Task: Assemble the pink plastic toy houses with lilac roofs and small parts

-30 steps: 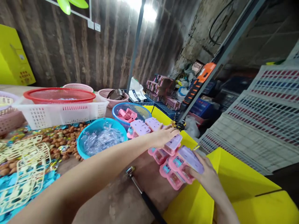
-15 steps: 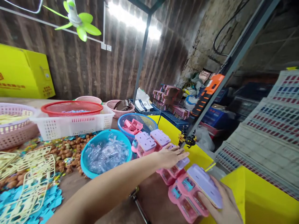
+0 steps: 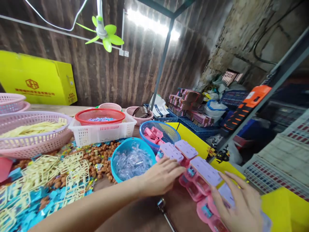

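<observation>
Several pink toy pieces with lilac tops (image 3: 205, 170) stand in a row along the table's right side, with small blue parts in their pink fronts. My left hand (image 3: 160, 175) reaches across to the row, fingers stretched out and laid against its far pieces. At the near end, my right hand (image 3: 241, 206) spreads its fingers and thumb about a lilac-topped piece (image 3: 227, 193), partly covering it. Just left of the row is a turquoise basin (image 3: 115, 172) of clear plastic parts (image 3: 134, 161).
A metal rod tool (image 3: 165, 214) lies on the brown table (image 3: 142, 216). Leftward are cream frames (image 3: 77, 175), brown pieces (image 3: 103, 158) and blue parts (image 3: 36, 201). Behind sit a blue basket (image 3: 169, 130), a white crate (image 3: 103, 133) and a red basket (image 3: 79, 119). An orange-black tool (image 3: 248, 106) hangs by a post.
The view has turned left. My left hand has drawn back toward the near side of the row. My right hand's fingers have spread, and the near toy piece sits closer against the others.
</observation>
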A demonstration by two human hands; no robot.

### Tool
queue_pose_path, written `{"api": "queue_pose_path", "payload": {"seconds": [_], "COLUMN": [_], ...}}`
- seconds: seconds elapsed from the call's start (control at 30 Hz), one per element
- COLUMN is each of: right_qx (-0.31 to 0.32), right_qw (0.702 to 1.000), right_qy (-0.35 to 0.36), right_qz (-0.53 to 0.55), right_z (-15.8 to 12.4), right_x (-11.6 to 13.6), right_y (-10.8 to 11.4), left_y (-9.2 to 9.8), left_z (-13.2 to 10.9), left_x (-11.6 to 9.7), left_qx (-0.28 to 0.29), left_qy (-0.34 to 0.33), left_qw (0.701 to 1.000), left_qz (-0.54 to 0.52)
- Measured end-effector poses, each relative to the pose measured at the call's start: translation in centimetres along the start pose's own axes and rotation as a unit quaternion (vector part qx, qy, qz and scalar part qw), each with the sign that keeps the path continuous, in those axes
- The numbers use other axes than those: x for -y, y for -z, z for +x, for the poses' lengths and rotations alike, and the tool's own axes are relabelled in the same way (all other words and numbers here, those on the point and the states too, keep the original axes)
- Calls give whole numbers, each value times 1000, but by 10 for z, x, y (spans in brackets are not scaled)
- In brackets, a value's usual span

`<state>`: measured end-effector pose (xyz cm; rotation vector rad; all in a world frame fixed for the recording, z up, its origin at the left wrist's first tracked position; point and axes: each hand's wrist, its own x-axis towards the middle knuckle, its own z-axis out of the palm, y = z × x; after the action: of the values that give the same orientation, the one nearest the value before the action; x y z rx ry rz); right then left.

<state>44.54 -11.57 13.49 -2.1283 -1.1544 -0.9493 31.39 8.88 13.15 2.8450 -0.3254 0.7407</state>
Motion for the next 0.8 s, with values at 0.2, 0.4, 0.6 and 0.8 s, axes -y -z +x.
{"api": "queue_pose_path", "payload": {"seconds": [0.2,0.4,0.6,0.8], "right_qx": [36,344,511,620], "right_qw": [995,911,800,712], "right_qy": [83,182,251,281], "right_qz": [-32,-140,-187,-174], "right_z": [92,198,217,210], "right_x": [55,78,51,36], "right_y": [-45,-132,-225,-290], "left_y": [22,9,-22,-60], "left_z": [-14,17,55,78], "left_x": [98,177,224,256], "left_qx": [13,79,177,222], "left_qy": [237,261,209,195], "left_qw": [969,960,961,955], "left_qz": [73,67,44,26]}}
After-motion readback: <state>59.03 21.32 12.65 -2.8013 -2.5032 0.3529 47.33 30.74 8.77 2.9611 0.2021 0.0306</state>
